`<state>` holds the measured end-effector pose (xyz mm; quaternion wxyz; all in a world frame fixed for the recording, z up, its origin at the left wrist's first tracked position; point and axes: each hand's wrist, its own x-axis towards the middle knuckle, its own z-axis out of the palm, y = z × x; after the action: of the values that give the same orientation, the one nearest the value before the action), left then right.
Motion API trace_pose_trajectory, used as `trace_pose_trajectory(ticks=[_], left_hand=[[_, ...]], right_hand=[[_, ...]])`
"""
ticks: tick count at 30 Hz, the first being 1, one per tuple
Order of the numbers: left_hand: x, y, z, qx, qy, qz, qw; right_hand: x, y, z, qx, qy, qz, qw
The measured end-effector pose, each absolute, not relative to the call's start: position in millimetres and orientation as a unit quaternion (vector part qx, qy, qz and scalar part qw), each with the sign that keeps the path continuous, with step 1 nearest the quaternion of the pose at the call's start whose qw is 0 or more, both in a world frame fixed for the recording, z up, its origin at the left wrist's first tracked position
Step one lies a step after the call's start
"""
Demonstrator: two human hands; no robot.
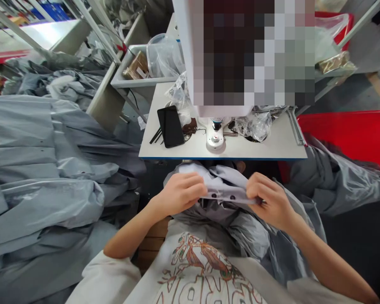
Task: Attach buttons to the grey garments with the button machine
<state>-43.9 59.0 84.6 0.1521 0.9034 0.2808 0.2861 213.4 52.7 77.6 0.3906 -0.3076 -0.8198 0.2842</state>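
My left hand (180, 193) and my right hand (269, 199) pinch a folded strip of pale grey-blue cloth (228, 183), apparently a garment's button placket, from either side. Dark round buttons (223, 196) sit along its lower edge between my hands. The rest of the grey garment (240, 228) hangs down over my lap, on a white printed shirt (196, 266). Just beyond my hands stands the white table edge (223, 157), with the round base of a sewing machine (215, 141) on it. The machine's upper part is blurred out.
A large heap of grey garments (44, 169) lies to my left, and more grey cloth (338, 181) spills from a red bin (351, 131) to my right. A black phone (171, 126) and plastic bags (253, 126) lie on the table. Behind it stands a grey tub (136, 69).
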Motion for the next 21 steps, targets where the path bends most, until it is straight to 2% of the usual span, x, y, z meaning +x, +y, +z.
trace_pose_trajectory(ticks=[3, 6, 11, 16, 19, 21], left_hand=[[-44.9, 50.1, 82.0, 0.914, 0.237, 0.328, -0.025], [-44.3, 45.4, 78.2, 0.899, 0.247, 0.348, -0.095], [-50.7, 44.0, 71.5, 0.886, 0.290, 0.354, -0.076], [-74.2, 33.3, 64.9, 0.838, 0.340, 0.427, -0.002], [-94.8, 17.9, 60.8, 0.799, 0.368, 0.476, 0.008], [-111.0, 5.4, 59.2, 0.736, 0.441, 0.513, 0.000]], right_hand=[[217.4, 41.9, 75.7, -0.269, -0.864, 0.140, 0.401], [217.5, 37.7, 69.4, -0.282, -0.873, 0.058, 0.393], [215.7, 42.2, 54.1, -0.340, -0.854, 0.001, 0.393], [222.2, 53.7, 27.7, -0.398, -0.819, 0.010, 0.413], [225.0, 62.5, 6.2, -0.450, -0.791, -0.015, 0.414], [224.5, 68.3, -7.9, -0.484, -0.769, -0.009, 0.418]])
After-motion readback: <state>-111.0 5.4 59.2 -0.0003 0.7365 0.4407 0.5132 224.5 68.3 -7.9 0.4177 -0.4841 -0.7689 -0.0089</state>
